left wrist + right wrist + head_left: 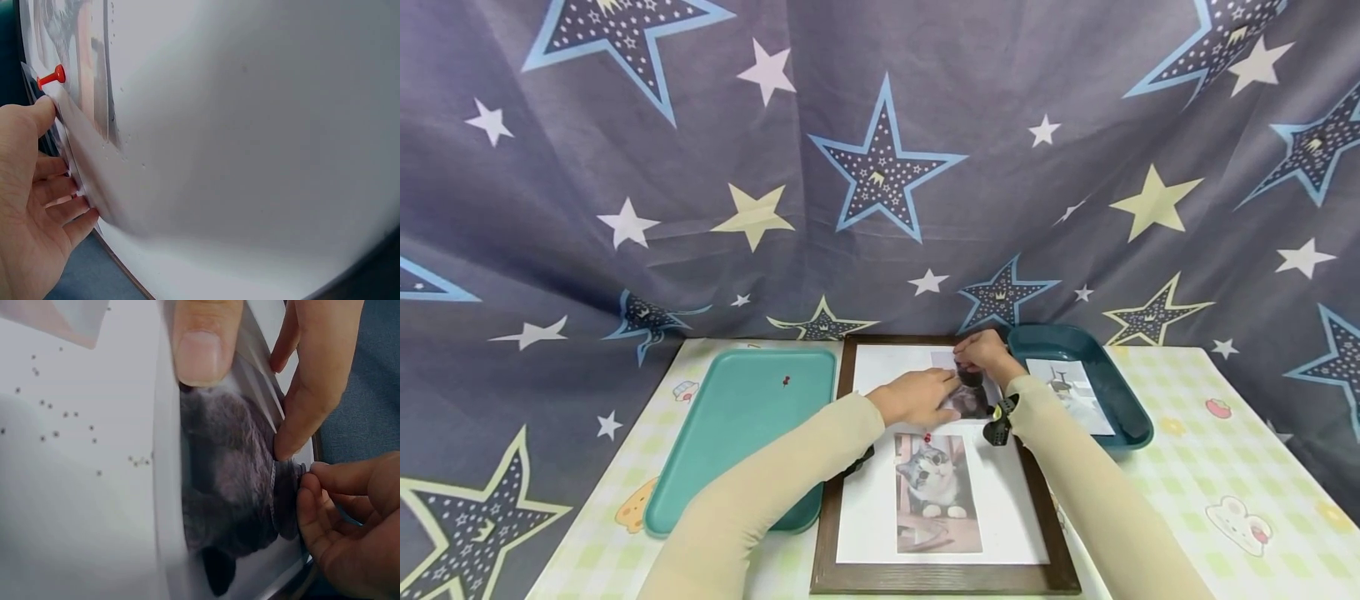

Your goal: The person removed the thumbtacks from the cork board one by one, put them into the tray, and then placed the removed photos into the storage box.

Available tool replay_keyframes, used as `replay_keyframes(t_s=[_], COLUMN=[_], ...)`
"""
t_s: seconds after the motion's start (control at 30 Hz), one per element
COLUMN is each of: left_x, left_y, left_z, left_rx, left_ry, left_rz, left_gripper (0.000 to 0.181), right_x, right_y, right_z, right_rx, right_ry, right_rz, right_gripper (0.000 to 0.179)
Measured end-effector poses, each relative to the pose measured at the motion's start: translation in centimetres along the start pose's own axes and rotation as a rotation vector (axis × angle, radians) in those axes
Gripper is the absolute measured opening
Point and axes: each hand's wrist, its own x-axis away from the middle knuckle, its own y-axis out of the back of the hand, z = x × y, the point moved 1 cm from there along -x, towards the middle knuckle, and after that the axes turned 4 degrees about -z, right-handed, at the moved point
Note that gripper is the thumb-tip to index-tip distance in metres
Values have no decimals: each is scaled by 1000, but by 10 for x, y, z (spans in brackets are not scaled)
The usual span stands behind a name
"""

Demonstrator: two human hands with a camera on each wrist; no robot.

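A printed photo of a dark-furred cat (225, 456) lies on the upper part of a white board (872, 500) in a brown frame. My left hand (917, 397) presses on this photo with fairly straight fingers, its thumb at the lower edge. At the photo's top edge, my right hand (981, 352) pinches a small thing, mostly covered by its fingertips, against the board. Below lies a second photo, of a grey-and-white cat (936, 492). A red push pin (53, 77) stands at the top of that second photo, close to my left thumb.
Left of the frame is a teal tray (722, 433) with one red push pin (786, 381) on it. Beyond my right hand, a dark teal bin (1123, 400) holds another printed picture (1071, 396). A star-patterned curtain (880, 275) hangs behind the table.
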Motion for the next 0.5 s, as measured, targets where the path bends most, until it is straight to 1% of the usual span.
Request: replay_keyframes(t_s=[0.2, 0.3, 0.4, 0.5], left_x=[0, 0, -1, -1], left_y=[0, -1, -1, -1], left_z=[0, 0, 1, 2], left_rx=[6, 8, 8, 7], left_ry=[-6, -9, -6, 1], left_rz=[-4, -9, -1, 9], left_gripper=[68, 68, 69, 69], right_x=[0, -3, -6, -6], right_y=[-1, -1, -1, 0], right_z=[1, -1, -2, -1], right_rx=[-15, -40, -57, -65], right_ry=[-22, -33, -63, -79], right_rz=[12, 19, 17, 18], right_gripper=[21, 17, 15, 17])
